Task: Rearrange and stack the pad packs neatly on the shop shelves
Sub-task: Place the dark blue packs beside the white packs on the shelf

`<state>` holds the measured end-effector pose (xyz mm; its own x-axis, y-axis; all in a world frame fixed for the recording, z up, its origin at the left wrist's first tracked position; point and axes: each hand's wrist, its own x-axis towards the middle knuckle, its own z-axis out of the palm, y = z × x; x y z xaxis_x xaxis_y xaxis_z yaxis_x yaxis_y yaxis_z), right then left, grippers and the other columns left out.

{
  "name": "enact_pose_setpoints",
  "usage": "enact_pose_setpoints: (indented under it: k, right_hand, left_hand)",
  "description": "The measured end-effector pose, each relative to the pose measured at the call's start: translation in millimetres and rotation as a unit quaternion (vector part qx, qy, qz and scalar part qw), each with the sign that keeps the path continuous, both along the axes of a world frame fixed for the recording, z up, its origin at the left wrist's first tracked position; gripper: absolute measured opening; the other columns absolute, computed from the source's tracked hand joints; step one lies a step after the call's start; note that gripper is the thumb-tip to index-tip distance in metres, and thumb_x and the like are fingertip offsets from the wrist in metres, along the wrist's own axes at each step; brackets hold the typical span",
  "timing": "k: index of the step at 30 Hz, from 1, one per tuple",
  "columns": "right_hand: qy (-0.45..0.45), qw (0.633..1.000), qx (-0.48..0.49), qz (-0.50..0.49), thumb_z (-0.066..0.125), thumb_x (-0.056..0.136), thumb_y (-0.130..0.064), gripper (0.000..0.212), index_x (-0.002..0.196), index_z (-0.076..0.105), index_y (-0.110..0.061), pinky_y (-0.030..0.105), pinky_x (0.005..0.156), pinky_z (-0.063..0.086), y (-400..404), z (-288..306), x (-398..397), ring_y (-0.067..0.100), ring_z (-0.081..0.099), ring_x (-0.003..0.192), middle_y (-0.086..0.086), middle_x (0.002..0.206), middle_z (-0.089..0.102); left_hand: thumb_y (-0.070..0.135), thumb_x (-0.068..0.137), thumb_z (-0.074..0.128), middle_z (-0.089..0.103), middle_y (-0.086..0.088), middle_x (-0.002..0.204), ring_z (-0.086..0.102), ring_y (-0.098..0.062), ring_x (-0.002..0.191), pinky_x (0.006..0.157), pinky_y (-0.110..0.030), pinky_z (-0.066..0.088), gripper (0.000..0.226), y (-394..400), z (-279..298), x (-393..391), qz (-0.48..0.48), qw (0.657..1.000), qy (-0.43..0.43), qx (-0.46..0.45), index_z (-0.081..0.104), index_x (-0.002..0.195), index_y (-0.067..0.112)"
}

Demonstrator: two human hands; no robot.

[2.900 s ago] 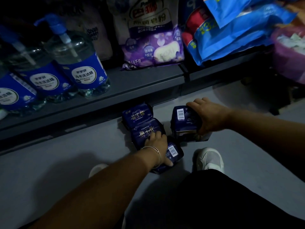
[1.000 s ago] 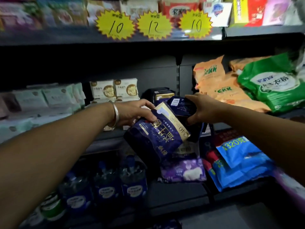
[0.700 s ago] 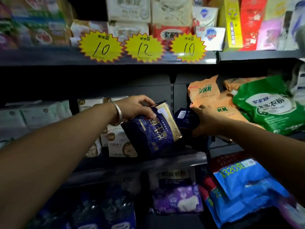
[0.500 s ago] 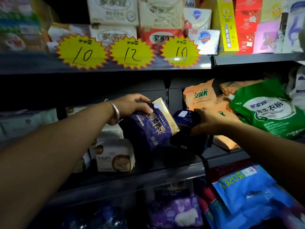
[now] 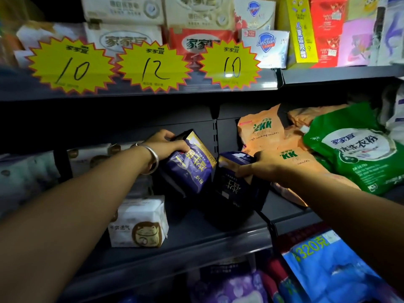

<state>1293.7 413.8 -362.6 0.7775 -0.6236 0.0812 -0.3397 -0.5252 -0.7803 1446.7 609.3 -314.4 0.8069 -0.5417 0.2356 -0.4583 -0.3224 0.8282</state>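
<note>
Over the middle shelf my left hand grips the top of a dark purple pad pack with a gold corner, tilted and held just above the shelf board. Beside it on the right, my right hand grips the top of a darker navy pad pack whose bottom reaches the shelf. The two packs touch side by side. A white pad pack with a cat picture stands on the same shelf at the front left.
Orange powder bags and a green detergent bag crowd the shelf to the right. Pale packs fill the left. Yellow price stars hang from the shelf above. Blue bags and a purple bag lie below.
Both hands lifted the dark packs from the floor up to the middle shelf. In the last half second they pushed deeper in and lower, the right pack coming down onto the shelf.
</note>
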Motion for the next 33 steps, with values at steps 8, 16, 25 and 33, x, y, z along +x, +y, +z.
enact_pose_setpoints:
  k: [8, 16, 25, 33]
  right_hand:
    - [-0.075, 0.989, 0.116, -0.054, 0.074, 0.053, -0.05, 0.069, 0.104, 0.058, -0.006, 0.036, 0.066, 0.052, 13, -12, 20, 0.035, 0.066, 0.088, 0.017, 0.098, 0.067]
    - [-0.237, 0.892, 0.379, -0.061, 0.071, 0.062, -0.047, 0.072, 0.123, 0.051, -0.014, 0.037, 0.065, 0.055, 27, -35, 30, 0.033, 0.064, 0.095, 0.014, 0.111, 0.064]
    - [-0.369, 0.81, 0.455, 0.028, 0.059, 0.087, -0.025, 0.047, 0.131, 0.042, -0.018, 0.037, 0.049, 0.054, 54, -37, 36, 0.023, 0.068, 0.073, 0.008, 0.109, 0.062]
    - [-0.292, 0.844, 0.422, 0.154, 0.064, 0.082, -0.004, 0.061, 0.128, 0.038, -0.034, 0.039, 0.053, 0.054, 60, -56, 44, 0.028, 0.065, 0.08, 0.009, 0.121, 0.061]
  left_hand:
    - [0.033, 0.072, 0.073, 0.055, -0.005, 0.108, 0.056, -0.026, 0.094, 0.08, -0.032, 0.046, 0.059, -10, -7, 8, 0.08, 0.993, 0.0, -0.086, 0.043, 0.122, 0.022]
    - [0.059, 0.036, 0.063, 0.046, -0.012, 0.131, 0.049, -0.036, 0.117, 0.097, -0.054, 0.042, 0.108, -18, -13, 18, 0.185, 0.967, 0.015, -0.175, 0.029, 0.133, 0.025]
    - [0.047, 0.061, 0.073, 0.047, -0.017, 0.134, 0.049, -0.038, 0.119, 0.1, -0.047, 0.042, 0.097, -14, -23, 9, 0.255, 0.937, 0.035, -0.235, 0.03, 0.14, 0.01]
    - [0.04, 0.076, 0.069, 0.034, -0.022, 0.14, 0.039, -0.035, 0.127, 0.101, -0.04, 0.035, 0.088, -18, -37, 19, 0.307, 0.907, 0.069, -0.279, 0.024, 0.141, 0.003]
